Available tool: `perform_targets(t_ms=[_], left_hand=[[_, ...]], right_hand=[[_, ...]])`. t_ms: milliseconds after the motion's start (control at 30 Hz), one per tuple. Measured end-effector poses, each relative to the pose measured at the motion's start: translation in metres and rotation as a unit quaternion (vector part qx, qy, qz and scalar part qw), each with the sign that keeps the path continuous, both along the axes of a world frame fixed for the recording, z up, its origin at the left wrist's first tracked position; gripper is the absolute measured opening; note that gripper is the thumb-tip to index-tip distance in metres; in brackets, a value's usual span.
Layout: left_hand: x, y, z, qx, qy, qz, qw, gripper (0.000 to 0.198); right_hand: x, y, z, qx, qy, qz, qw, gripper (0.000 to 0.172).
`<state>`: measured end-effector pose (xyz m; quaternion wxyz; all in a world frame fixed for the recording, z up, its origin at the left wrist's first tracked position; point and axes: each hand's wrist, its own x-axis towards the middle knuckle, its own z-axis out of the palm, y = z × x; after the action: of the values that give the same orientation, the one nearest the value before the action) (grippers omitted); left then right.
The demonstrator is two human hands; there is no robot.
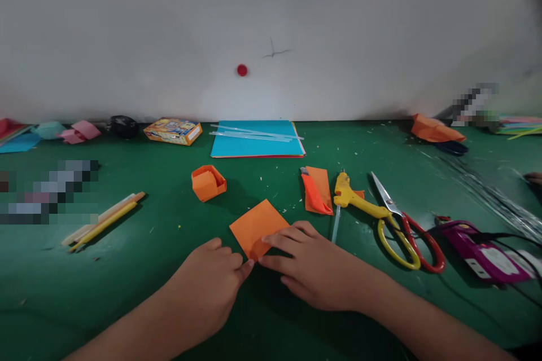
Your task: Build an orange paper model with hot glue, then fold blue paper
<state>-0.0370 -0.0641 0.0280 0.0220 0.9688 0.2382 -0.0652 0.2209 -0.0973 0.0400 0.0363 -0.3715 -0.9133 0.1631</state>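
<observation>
Left hand point(212, 287): fingers curled in, thumb tip at the near corner of the paper; whether it pinches that corner I cannot tell.
Right hand point(315, 268): fingers loosely spread, fingertips resting on the paper's right side and near corner, not closed round anything.
Orange paper point(256, 227): on the table, corner toward the person, just beyond both thumbs. If the right fingertips press too lightly, it could slide or turn; uneven pressure at the corner could leave a crooked crease.
Glue gun point(348, 196): beyond the right hand, its clear stick point(336, 225) pointing back toward the wrist. A sideways sweep of that arm could knock the stick; if the nozzle is hot, a burn is possible, though heat cannot be seen.
Scissors point(398, 223): blades parted, handles under a dark cord. Tugging the cord could drag them.
Folded orange box point(207, 183): left, beyond the paper, apart from both hands; a careless reach might crush it.
Blue sheets point(254, 146): near the wall, clear strips point(258, 134) loose on top; a bump could scatter those.
</observation>
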Motion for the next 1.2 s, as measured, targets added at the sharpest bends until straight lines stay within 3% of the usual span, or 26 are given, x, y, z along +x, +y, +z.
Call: perform_targets(t_ms=[267, 633, 833, 1200], left_hand=[[0.001, 0.007, 0.017, -0.086, 0.020, 0.038, 0.995, 0.049], [-0.007, 0.034, 0.021, -0.172, -0.016, 0.102, 0.980, 0.057], [-0.016, 0.052, 0.024, -0.133, -0.001, 0.153, 0.979, 0.057], [-0.015, 0.046, 0.020, -0.054, -0.065, 0.055, 0.995, 0.041]], right_hand=[[0.000, -0.001, 0.000, -0.012, 0.005, -0.008, 1.000, 0.045], [0.001, -0.002, -0.003, -0.021, 0.018, -0.012, 1.000, 0.040], [0.004, -0.002, -0.006, -0.028, 0.031, -0.011, 0.999, 0.045], [0.004, -0.002, -0.006, -0.027, 0.022, -0.013, 0.999, 0.044]])
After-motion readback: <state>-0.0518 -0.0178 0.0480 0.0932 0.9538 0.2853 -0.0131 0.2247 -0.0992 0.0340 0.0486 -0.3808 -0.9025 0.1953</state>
